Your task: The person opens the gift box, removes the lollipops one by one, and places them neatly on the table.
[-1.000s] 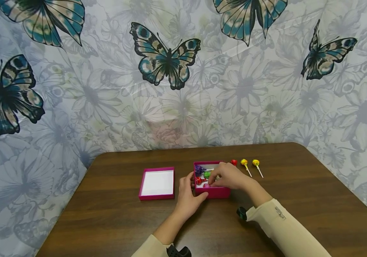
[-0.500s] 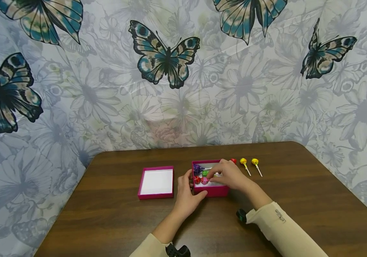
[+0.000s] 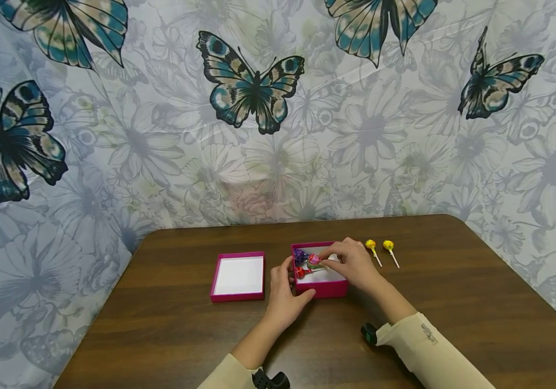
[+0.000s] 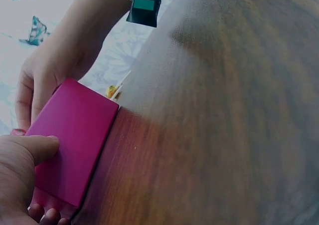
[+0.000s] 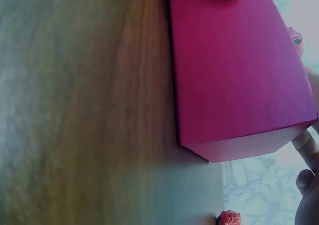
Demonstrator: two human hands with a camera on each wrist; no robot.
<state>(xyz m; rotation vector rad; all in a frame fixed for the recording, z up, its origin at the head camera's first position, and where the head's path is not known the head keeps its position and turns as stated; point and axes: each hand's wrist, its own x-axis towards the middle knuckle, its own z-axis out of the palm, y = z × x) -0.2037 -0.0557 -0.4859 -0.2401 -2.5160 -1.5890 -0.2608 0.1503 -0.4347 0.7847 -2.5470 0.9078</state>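
A magenta box [image 3: 320, 290] with a white inside stands uncovered on the table. My left hand [image 3: 283, 298] grips its left front corner, with the thumb [image 4: 42, 147] on the front face and the fingers round the left side. Over the box, my right hand [image 3: 357, 266] pinches a pink lollipop [image 3: 314, 259] between thumb and fingers. A purple lollipop [image 3: 300, 254] lies at the back left inside, and a red lollipop [image 3: 301, 272] nearer the front. The pink one and my fingers mostly hide a green lollipop there.
Left of the box lies a shallow magenta lid [image 3: 237, 296], white side up. Behind my right hand are two yellow lollipops [image 3: 370, 245] in a row, plus a red-wrapped lollipop [image 5: 229, 218] mostly hidden in the head view. A patterned cloth [image 3: 268, 178] hangs beyond the table [image 3: 185, 324].
The pink lollipop has risen from the front of the box toward its middle, pinched in my right hand, which has shifted slightly back and right. My left hand stays on the box.
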